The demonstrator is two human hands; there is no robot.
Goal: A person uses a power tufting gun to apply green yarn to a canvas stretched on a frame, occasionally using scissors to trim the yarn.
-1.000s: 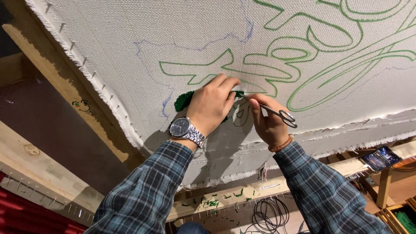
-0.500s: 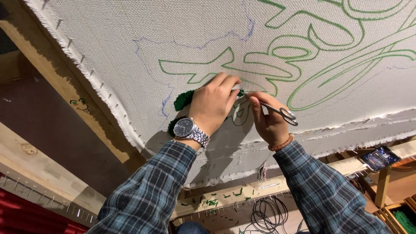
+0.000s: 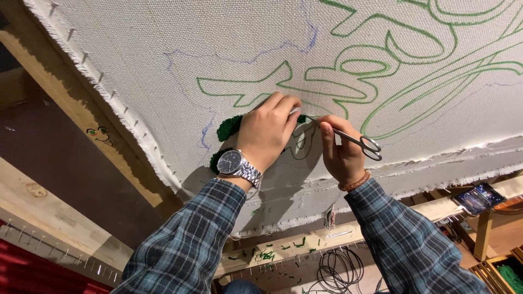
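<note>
A white woven cloth (image 3: 218, 49) with green outlined shapes is stretched on a wooden frame (image 3: 81, 109). My left hand (image 3: 269, 130), a metal watch (image 3: 237, 163) on its wrist, presses flat on the cloth over a patch of dark green tufted yarn (image 3: 229, 126). My right hand (image 3: 340, 152) holds a pair of silver scissors (image 3: 348, 139), whose blades point left and meet the fingertips of my left hand at the yarn. Both arms wear plaid sleeves.
Nails line the frame's edge along the cloth's frayed border. Below, a wooden rail (image 3: 294, 250) carries green yarn scraps. Black cables (image 3: 338, 269) coil under it. A phone (image 3: 479, 197) rests at the right on a wooden ledge.
My hands have stayed on the same spot; the scissors shifted slightly against the yarn, and my left wrist moved a little.
</note>
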